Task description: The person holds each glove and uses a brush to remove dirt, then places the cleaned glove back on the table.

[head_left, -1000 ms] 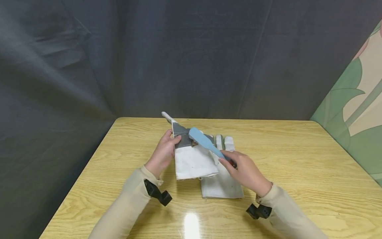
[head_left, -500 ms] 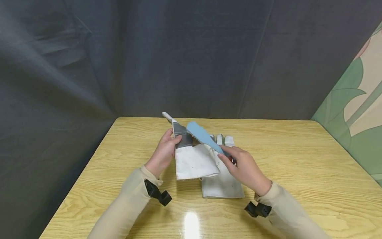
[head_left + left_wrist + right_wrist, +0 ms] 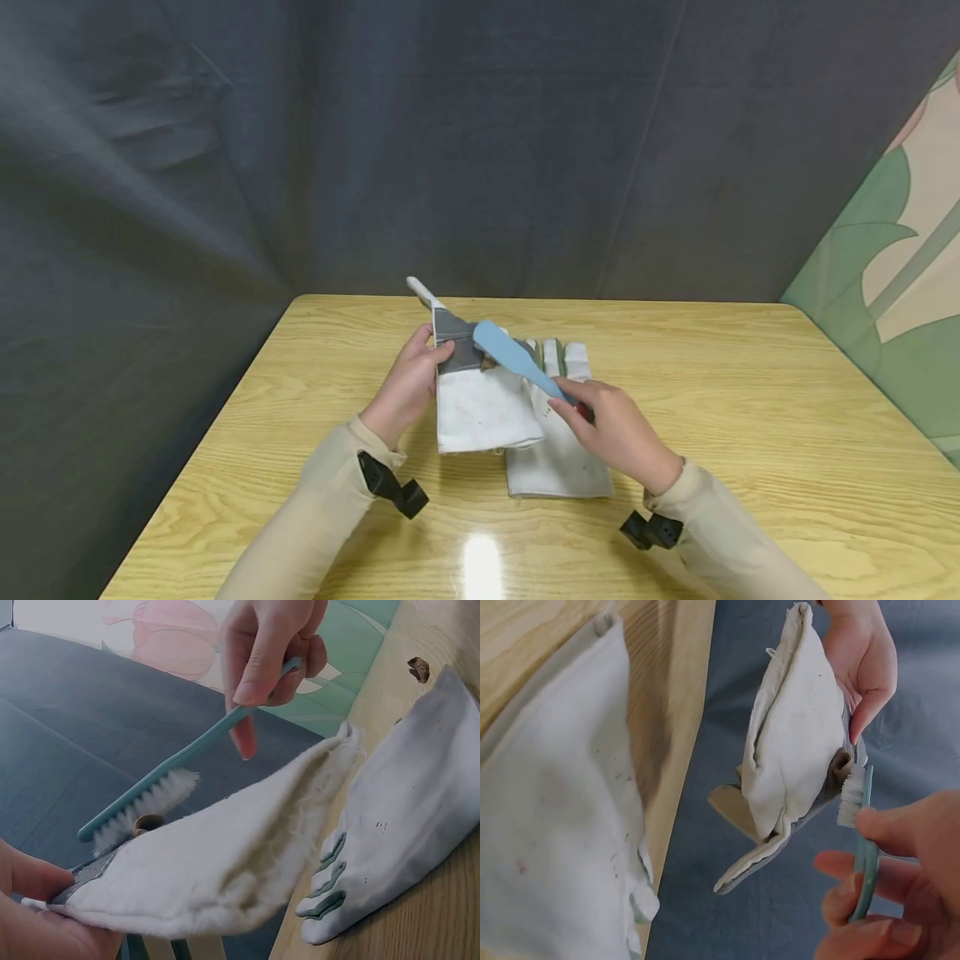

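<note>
My left hand (image 3: pixel 408 375) pinches the edge of a white and grey work glove (image 3: pixel 487 408), thumb on the grey patch, holding it above the table. In my right hand (image 3: pixel 618 429) is the handle of a light blue brush (image 3: pixel 510 350), its white bristles (image 3: pixel 154 802) facing down. They meet the glove's grey part, beside a curled brown scrap (image 3: pixel 148 823). Partly beneath the held glove, a second white glove (image 3: pixel 566 467) lies on the table, green showing between its fingers. The held glove's frayed cuff opening (image 3: pixel 277 825) faces the left wrist camera.
The wooden table (image 3: pixel 750 400) extends to both sides. A small brown crumpled piece (image 3: pixel 418 669) lies on it near the second glove's cuff. A dark cloth (image 3: pixel 480 150) hangs behind, and a patterned panel (image 3: pixel 900 250) stands at the right.
The brush rose slightly off the held glove half a second ago and has come back down onto the grey part. The held glove has shifted a little left; the other glove stays put.
</note>
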{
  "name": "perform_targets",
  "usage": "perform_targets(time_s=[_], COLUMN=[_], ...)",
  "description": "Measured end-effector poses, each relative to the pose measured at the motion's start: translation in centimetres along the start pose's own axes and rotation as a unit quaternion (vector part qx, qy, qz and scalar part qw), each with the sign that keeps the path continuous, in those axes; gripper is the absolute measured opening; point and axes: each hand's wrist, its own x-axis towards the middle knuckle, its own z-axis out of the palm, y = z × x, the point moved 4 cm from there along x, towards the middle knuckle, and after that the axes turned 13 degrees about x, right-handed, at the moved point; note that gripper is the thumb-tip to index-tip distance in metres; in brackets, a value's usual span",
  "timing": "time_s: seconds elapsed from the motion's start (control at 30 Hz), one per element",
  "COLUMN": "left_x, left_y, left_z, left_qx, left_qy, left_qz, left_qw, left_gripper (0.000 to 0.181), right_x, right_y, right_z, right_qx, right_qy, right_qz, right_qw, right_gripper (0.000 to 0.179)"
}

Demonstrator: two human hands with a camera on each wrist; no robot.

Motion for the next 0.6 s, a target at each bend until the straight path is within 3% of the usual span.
perform_targets(time_s=[0.3, 0.6], left_x=[-0.04, 0.04], left_y=[0.00, -0.15], left_z=[0.04, 0.28], left_qx=[0.010, 0.005], left_qy=[0.004, -0.005], left_qz=[-0.005, -0.006], left_qw=[0.9999, 1.0000], left_gripper=[0.037, 0.031], right_x=[-0.48, 0.43], right_y=[0.64, -0.28], right_z=[-0.35, -0.60], right_qx=[0.005, 0.014], right_qy=[0.002, 0.035], right_qz=[-0.014, -0.022], right_qw=[0.9999, 0.9991], right_gripper=[0.033, 0.033])
